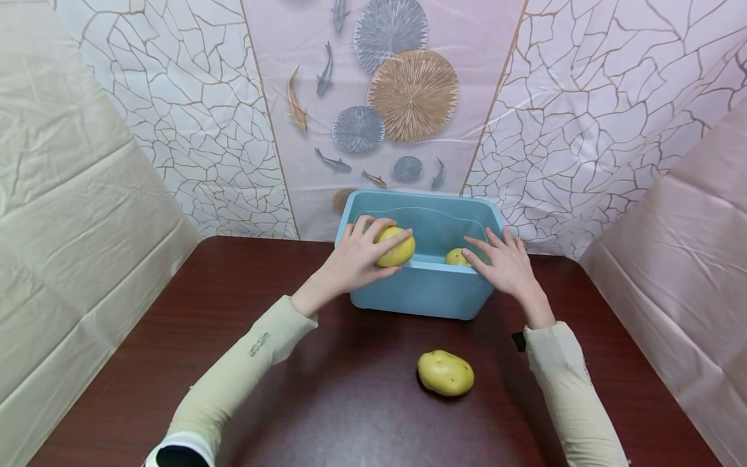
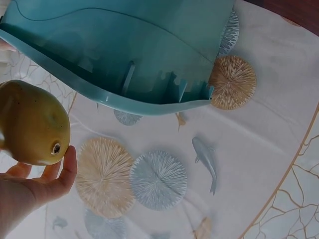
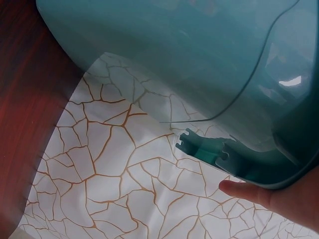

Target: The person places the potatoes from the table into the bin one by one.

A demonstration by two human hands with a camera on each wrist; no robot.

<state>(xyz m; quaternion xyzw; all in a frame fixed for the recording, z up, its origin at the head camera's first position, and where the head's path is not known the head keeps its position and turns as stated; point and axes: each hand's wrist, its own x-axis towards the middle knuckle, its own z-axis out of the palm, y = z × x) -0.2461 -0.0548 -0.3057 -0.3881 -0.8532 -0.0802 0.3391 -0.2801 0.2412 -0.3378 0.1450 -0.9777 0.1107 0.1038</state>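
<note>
My left hand holds a yellow potato over the front left rim of a light blue plastic bin. In the left wrist view the fingers curl under that potato, and a dark spot shows at its end. A second potato lies inside the bin towards the right, partly hidden by the front wall. Fingers spread, my right hand is at the bin's right rim; one straight finger shows by the rim in the right wrist view.
A third potato lies on the dark red-brown table in front of the bin. Behind the bin hangs a patterned cloth, and pale cloth walls rise on both sides of the table.
</note>
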